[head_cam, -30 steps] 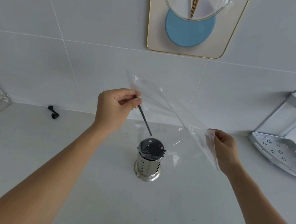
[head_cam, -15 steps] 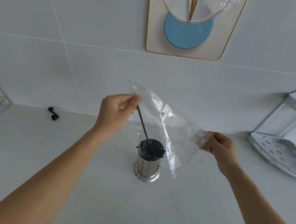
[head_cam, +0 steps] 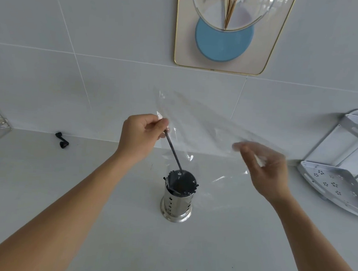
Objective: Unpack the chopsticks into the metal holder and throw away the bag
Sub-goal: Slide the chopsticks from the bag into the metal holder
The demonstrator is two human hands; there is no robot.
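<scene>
Left hand (head_cam: 141, 133) pinched 1 chopstick (head_cam: 173, 154) and the bag (head_cam: 198, 124) corner above the holder (head_cam: 176, 200), centre counter. Right hand (head_cam: 265, 166) was blurred, fingers loosely spread, behind film. Unpacking looked nearly done; next: drop chopstick, bin bag.

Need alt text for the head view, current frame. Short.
A person's left hand pinches a dark chopstick and a corner of a clear plastic bag, the stick's lower end in a perforated metal holder full of chopsticks. The blurred right hand is at the bag's other end, over a pale counter.
</scene>
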